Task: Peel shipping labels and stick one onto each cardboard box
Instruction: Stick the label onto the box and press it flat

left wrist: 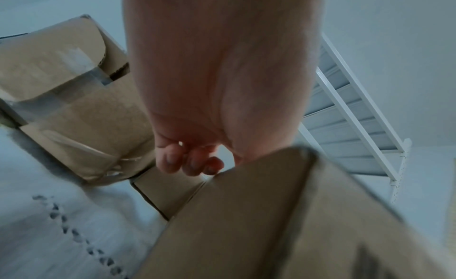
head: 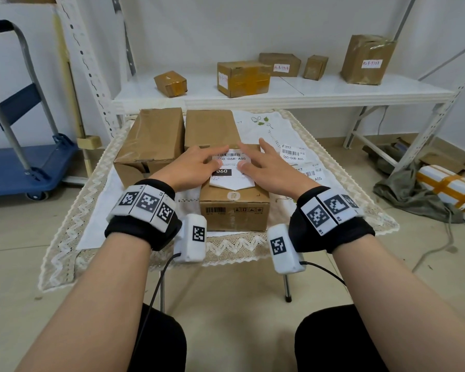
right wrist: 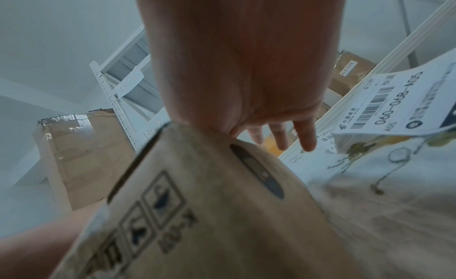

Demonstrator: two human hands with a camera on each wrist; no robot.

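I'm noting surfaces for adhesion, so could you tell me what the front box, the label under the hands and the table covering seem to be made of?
Front box: matte brown cardboard with printed handling symbols.
Label: white paper, probably thermal stock, with black barcode print.
Table covering: white woven cloth with leaf embroidery and a lace-like zigzag trim.

**Label laid on the front box**

A white shipping label (head: pixel 231 169), printed with a barcode and "060-06B-A05", lies flat on top of the small cardboard box (head: pixel 234 208) at frame centre. Two larger taped boxes (head: pixel 152 140) stand just behind it, side by side. Spare labels (head: pixel 293 154) lie to the right of centre on the counter.
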